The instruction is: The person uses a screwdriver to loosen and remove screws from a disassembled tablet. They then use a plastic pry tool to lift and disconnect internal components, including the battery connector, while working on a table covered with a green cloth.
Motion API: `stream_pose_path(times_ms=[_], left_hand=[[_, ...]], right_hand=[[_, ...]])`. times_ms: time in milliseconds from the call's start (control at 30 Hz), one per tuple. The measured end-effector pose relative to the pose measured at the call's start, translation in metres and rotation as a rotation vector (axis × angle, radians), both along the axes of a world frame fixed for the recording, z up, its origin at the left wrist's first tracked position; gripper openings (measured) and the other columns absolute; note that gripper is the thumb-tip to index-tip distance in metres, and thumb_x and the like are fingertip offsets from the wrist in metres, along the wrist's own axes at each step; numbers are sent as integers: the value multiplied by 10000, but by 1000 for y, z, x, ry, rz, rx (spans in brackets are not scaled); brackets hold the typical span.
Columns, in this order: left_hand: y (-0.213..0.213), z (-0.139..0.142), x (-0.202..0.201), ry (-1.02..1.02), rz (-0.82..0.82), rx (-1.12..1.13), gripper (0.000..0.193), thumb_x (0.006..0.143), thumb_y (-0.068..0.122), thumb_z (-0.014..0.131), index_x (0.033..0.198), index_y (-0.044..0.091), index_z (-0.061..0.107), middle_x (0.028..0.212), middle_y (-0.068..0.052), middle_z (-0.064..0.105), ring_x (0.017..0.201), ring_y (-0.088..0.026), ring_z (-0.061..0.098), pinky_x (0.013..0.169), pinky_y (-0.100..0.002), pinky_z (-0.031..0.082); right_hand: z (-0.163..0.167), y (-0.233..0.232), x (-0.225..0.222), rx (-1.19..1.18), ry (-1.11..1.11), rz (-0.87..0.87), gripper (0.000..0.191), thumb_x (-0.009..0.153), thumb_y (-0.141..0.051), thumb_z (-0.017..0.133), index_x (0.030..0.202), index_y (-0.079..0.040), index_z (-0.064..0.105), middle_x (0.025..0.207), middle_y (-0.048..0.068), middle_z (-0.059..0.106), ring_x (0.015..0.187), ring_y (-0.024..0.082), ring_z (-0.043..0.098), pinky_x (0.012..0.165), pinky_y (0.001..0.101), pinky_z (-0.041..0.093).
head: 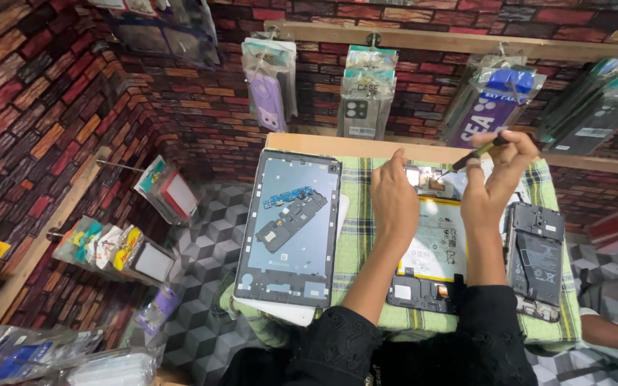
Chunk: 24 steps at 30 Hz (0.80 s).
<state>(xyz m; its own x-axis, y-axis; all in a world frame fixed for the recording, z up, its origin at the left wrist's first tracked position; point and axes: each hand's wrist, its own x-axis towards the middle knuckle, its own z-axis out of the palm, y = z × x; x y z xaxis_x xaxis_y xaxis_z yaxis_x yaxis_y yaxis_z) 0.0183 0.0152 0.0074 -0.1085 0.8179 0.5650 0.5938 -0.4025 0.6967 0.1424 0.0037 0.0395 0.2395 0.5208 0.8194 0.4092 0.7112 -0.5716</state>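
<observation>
Head view: the right hand (498, 179) is pinching a thin dark tool (482, 151), its grip closed round the shaft, tip pointing at the top end of the opened tablet (434, 246) lying on the checked cloth (363, 236) over the tabletop. The left hand (393, 200) is resting on the tablet's upper part, fingers curled and holding nothing that I can make out. Judged risks: the tip is working close to exposed boards and the pale battery, so a slip could be scratching or piercing them; small parts sitting loose on the removed back cover (291, 229) could be sliding off if the cloth is tugged. The cover is overhanging the tabletop's near edge and lying close to its left side. The opened phone (536, 259) is crowding the right wrist, leaving little room; hanging cases (366, 93) are standing behind, well apart.
</observation>
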Motion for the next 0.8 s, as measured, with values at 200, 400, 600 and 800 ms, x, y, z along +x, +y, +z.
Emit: stream_pose_path(times_ms=[200, 400, 600, 800], left_hand=[[-1, -1, -1, -23, -2, 33, 521, 866, -112, 568, 1378, -31, 524, 1220, -162, 695, 1157, -345, 595, 1027, -429, 458], [-3, 0, -2, -2, -1, 35, 520, 854, -106, 583, 1366, -32, 530, 1212, -163, 696, 1146, -342, 597, 1016, -426, 467], [-2, 0, -2, -6, 11, 53, 515, 860, -112, 581, 1367, -31, 536, 1213, -154, 701, 1147, -336, 602, 1016, -417, 472], [-3, 0, -3, 3, 12, 58, 518, 845, -108, 600, 1354, -34, 545, 1204, -147, 701, 1144, -330, 603, 1014, -410, 477]], right_hand=[[-4, -7, 2, -45, -94, -217, 547, 986, 64, 730, 1420, -105, 444, 1162, 97, 553, 1096, 152, 636, 1019, 349, 492], [-21, -7, 8, 30, -95, -183, 465, 1107, 109, 650, 1453, -74, 400, 1346, 112, 581, 1226, 191, 603, 1088, 325, 457], [-23, -4, 11, -10, 51, -44, 498, 1075, 93, 627, 1479, -94, 404, 1275, 72, 556, 1154, 161, 618, 1040, 312, 502], [-21, -7, 9, -17, -126, -234, 643, 956, 99, 748, 1468, -95, 412, 1280, 122, 537, 1162, 209, 593, 986, 336, 480]])
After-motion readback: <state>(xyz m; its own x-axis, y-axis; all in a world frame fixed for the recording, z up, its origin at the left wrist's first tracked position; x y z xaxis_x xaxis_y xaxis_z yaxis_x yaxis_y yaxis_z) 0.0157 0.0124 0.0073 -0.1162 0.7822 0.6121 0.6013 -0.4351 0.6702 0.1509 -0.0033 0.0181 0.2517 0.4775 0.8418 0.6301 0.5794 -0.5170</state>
